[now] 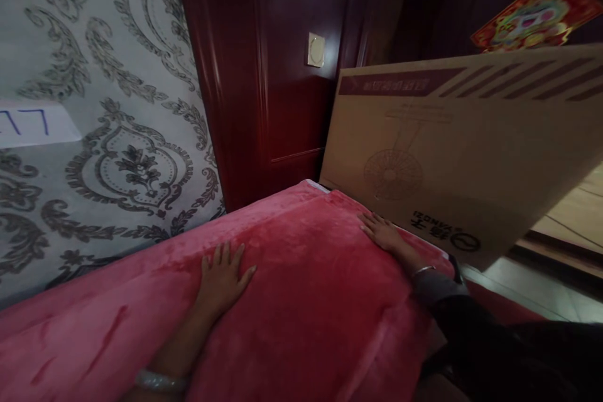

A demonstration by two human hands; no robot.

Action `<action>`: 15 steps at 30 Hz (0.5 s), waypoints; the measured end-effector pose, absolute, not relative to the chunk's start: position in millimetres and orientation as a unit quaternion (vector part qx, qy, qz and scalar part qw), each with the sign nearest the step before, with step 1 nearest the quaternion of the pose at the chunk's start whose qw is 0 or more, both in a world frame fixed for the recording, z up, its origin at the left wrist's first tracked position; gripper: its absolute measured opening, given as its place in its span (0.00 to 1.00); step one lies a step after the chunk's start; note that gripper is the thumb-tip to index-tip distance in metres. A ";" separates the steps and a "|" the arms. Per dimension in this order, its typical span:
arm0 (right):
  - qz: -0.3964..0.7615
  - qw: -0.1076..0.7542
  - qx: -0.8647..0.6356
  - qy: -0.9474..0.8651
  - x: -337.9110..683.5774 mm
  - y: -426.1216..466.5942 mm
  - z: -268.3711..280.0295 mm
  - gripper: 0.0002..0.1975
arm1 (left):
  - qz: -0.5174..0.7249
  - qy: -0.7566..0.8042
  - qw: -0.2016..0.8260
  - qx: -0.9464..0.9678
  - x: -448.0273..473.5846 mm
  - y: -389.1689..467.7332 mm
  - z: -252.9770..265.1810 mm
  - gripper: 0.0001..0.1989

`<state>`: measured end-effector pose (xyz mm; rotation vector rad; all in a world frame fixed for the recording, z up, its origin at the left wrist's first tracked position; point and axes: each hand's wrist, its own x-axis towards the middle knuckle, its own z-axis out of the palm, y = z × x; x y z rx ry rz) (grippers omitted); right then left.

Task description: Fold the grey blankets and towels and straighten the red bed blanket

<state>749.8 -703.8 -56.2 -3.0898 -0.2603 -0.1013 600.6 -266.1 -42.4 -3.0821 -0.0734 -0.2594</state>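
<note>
A red plush cover [311,289] spreads over a long padded surface, with a few creases at its left and right. My left hand [223,279] lies flat on it, fingers spread, left of the middle; a wide sparkling bracelet circles that wrist. Farther right, my right hand [380,232] rests open on the cover close to its far right edge, with a thin bracelet at the wrist and a dark sleeve behind. Neither hand holds anything. A pale strip [316,186] shows at the far corner where the cover stops.
Patterned grey wallpaper [141,166] with a paper label [40,124] runs along the left. Beyond the far end stands a dark red wooden panel [292,113] with a switch [315,50]. A large cardboard box [471,157] leans at the right, above the tiled floor [532,289].
</note>
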 end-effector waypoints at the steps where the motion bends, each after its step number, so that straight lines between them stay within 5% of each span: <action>1: -0.036 0.015 -0.998 -0.052 742.8 -712.4 -53.8 0.29 | -0.089 -0.022 0.027 -0.995 600.8 -265.9 -42.1 0.34; 9: -0.054 0.060 -0.979 -0.186 657.5 -669.2 -73.3 0.31 | -0.071 -0.025 0.035 -0.997 598.7 -269.2 -33.7 0.33; 15: -0.056 0.056 -0.990 -0.115 639.6 -673.6 -71.4 0.30 | 0.011 -0.013 0.024 -1.000 586.0 -267.8 -7.3 0.33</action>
